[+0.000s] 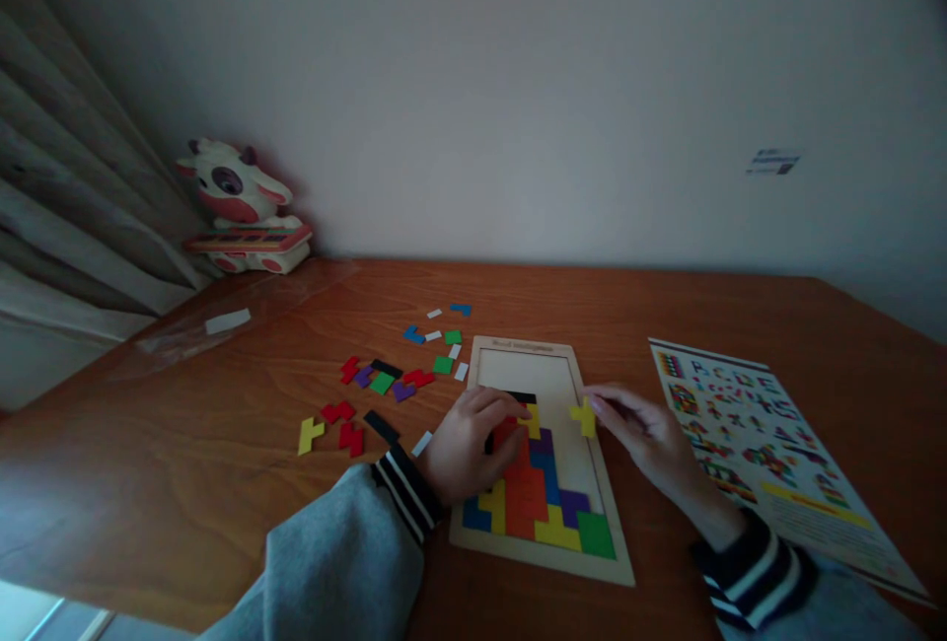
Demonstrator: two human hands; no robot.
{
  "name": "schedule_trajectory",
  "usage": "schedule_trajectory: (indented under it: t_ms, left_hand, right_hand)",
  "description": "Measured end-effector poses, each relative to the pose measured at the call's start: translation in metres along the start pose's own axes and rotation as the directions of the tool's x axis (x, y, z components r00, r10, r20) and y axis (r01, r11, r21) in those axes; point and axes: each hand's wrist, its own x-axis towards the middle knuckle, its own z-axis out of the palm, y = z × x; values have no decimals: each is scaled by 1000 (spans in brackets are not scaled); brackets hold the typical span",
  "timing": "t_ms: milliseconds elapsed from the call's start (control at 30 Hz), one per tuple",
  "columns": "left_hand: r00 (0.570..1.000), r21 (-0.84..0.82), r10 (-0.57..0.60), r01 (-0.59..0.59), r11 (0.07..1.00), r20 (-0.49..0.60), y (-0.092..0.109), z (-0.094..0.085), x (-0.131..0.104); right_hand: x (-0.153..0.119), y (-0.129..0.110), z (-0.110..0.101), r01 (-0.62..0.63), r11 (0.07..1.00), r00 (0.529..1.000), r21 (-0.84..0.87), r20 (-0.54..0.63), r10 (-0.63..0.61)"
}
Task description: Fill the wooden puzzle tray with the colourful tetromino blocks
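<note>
A wooden puzzle board point(618, 562) lies on the table, its lower part filled with coloured block pieces and its upper part bare. My left hand point(470, 444) rests over the board's left side, fingers curled near a yellow piece point(534, 421) and a black piece point(524, 397); whether it grips anything is hidden. Between the thumb and fingers of my right hand point(651, 439) is a yellow T-shaped puzzle piece point(587, 417), held at the board's right edge. A green square point(596, 534) fills the lower right corner.
Loose pieces, such as a yellow one point(309, 435) and a black bar point(382, 426), are scattered left of the board. A printed instruction sheet point(784, 454) lies at right. A cow-shaped toy keyboard point(248, 212) and a clear plastic bag point(229, 321) are at the back left.
</note>
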Motion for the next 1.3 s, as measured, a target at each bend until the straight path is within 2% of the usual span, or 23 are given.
schedule_trajectory:
  t_ms: [67,167,300,533,733,867,1033,1300]
  left_hand:
    - [1000,16,6,-7,1000,13,-1,-1,0]
    - [998,41,30,-33,999,61,-4,-1,-1]
    - [992,78,60,-69,995,110,-9,-1,-3]
    - [988,124,48,-67,990,149,-14,-1,-6]
    - [981,158,40,-71,985,190,-14,1,-7]
    - [980,160,41,-73,984,195,-13,1,-7]
    - [976,186,58,-98,978,210,-9,-1,-8]
    - [968,277,101,-164,947,230,-6,-1,-7]
  right_hand:
    - [-9,-2,0,7,996,993,-90,117,3]
    - [-21,-7,2,12,986,974,-168,223,26]
    - [-24,-16,1,60,973,954,-222,300,10]
    - [-23,-25,-5,265,919,897,-290,424,-125]
    - [-26,-28,-5,280,893,888,-352,448,-102]
    - [-26,-27,-5,256,912,883,-320,462,-86]
    - [-24,-22,-7,175,955,923,-239,379,-74]
    - [-21,-9,-8,110,953,949,-283,314,-16]
